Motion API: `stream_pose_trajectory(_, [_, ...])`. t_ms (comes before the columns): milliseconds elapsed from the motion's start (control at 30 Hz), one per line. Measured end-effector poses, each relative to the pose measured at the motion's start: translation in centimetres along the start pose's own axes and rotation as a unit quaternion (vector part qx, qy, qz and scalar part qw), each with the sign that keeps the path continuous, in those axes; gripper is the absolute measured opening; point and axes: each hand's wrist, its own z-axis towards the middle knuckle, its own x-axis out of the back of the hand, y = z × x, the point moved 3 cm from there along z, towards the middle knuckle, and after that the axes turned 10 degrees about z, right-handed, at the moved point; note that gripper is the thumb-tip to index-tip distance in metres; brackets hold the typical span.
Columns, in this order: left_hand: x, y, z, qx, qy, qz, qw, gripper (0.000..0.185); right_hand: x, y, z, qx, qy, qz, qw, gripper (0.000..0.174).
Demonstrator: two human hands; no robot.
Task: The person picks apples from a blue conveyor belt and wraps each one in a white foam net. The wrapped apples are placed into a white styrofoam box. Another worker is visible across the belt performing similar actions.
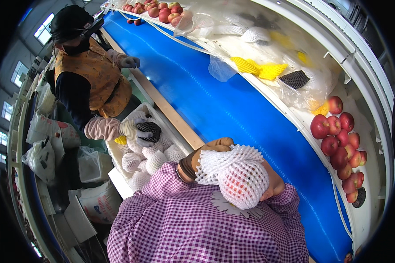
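Note:
In front of my chest is an apple [238, 188] inside a white foam net sleeve [247, 197]; red shows through the mesh. My right hand [275, 181] holds it from the far side, its fingers mostly hidden behind the sleeve. Beside it, my left hand [219, 145], in a brown glove, is curled at more white foam netting [214, 164] that bunches toward the wrapped fruit. Whether this is one sleeve or two cannot be made out. Both hands are above the near edge of a blue conveyor belt [217, 95].
At left, a co-worker's gloved hand [136, 131] grips a dark net-wrapped fruit [150, 131] over a foam box [113, 154] of net-wrapped fruit. Bare apples [339, 144] line the right-hand white ledge [302, 121]. Yellow foam nets [263, 69] and clear plastic bags [299, 95] lie farther up.

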Motion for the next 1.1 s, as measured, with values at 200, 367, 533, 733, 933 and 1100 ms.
stream_pose_trajectory(200, [-4.2,2.2,-1.0,-0.141,-0.044,0.74,0.656,0.04,0.9,0.0,-0.4,0.015,-0.001,0.029,0.999,0.123])
stream_pose_trajectory(367, [-7.8,4.8,-0.4,-0.095,0.283,0.699,0.649,0.013,0.7,0.9,1.8,0.081,0.131,-0.047,0.987,0.11])
stream_pose_trajectory(533, [-11.2,1.6,1.7,-0.354,0.418,0.741,0.388,0.022,1.2,1.7,5.9,0.331,0.254,-0.134,0.899,0.091])
stream_pose_trajectory(733, [-10.3,-2.3,2.3,-0.296,0.277,0.866,0.293,0.027,2.3,2.6,6.7,0.417,0.338,-0.195,0.82,0.096])
stream_pose_trajectory(933, [-9.7,-3.6,-1.3,-0.139,0.102,0.802,0.572,0.037,3.3,2.1,6.3,0.382,0.35,-0.182,0.836,0.094])
stream_pose_trajectory(1100, [-6.5,0.3,-4.0,-0.181,0.456,0.487,0.722,0.05,4.2,3.4,7.1,0.387,0.288,-0.105,0.869,0.095])
